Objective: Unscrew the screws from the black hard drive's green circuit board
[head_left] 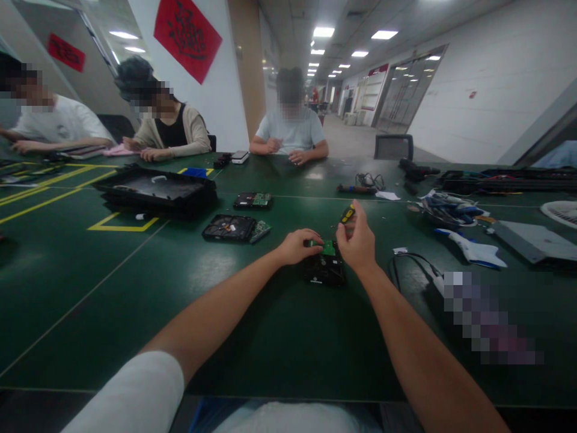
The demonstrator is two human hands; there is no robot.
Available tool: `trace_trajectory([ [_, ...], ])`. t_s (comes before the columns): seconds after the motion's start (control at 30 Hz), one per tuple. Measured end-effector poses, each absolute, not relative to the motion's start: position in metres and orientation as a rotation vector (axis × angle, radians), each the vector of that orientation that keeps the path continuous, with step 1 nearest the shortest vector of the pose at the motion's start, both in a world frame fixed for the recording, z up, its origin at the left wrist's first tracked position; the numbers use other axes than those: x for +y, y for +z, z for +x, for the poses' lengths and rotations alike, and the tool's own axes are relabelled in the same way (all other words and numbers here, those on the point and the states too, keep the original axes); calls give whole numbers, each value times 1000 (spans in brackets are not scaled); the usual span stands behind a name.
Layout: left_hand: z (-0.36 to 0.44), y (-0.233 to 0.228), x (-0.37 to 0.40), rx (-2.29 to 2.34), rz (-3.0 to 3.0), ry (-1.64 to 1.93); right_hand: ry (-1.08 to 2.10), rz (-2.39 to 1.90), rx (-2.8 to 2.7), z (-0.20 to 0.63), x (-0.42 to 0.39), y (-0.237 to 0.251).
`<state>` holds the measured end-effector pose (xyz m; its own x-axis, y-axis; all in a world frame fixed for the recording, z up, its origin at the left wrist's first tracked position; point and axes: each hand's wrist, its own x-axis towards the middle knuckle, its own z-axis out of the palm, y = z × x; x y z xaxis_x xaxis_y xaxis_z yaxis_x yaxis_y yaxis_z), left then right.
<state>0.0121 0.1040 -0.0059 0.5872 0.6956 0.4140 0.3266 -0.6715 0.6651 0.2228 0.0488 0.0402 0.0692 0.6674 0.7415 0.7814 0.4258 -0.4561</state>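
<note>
A black hard drive (325,272) with a green circuit board (328,247) lies on the table in front of me. My left hand (301,246) grips its left side, fingers bent over the far edge by the board. In my right hand (358,242) is a short yellow-and-black screwdriver (347,214), held between thumb and fingers just above the drive's right side. Its tip is too small to make out. Further left lie a second drive (253,200) with a board showing and a black open-frame part (229,228), a loose green circuit board (260,231) against it.
A large black tray (157,183) stands left on the green table (252,337). Right are a cable (412,255), a white-and-blue glove (471,248), a tangle of cables (451,209), a grey metal box (534,239) and a power drill (417,170). Several people sit across the table.
</note>
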Motion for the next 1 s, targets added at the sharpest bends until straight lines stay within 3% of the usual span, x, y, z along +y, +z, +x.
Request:
trace_trajectory([
  [0.37,12,-2,100,805,2284,906,-71,-1161,-1630,221,53,37],
  [1.0,12,-4,102,830,2292,903,-217,-1148,-1596,221,50,42],
])
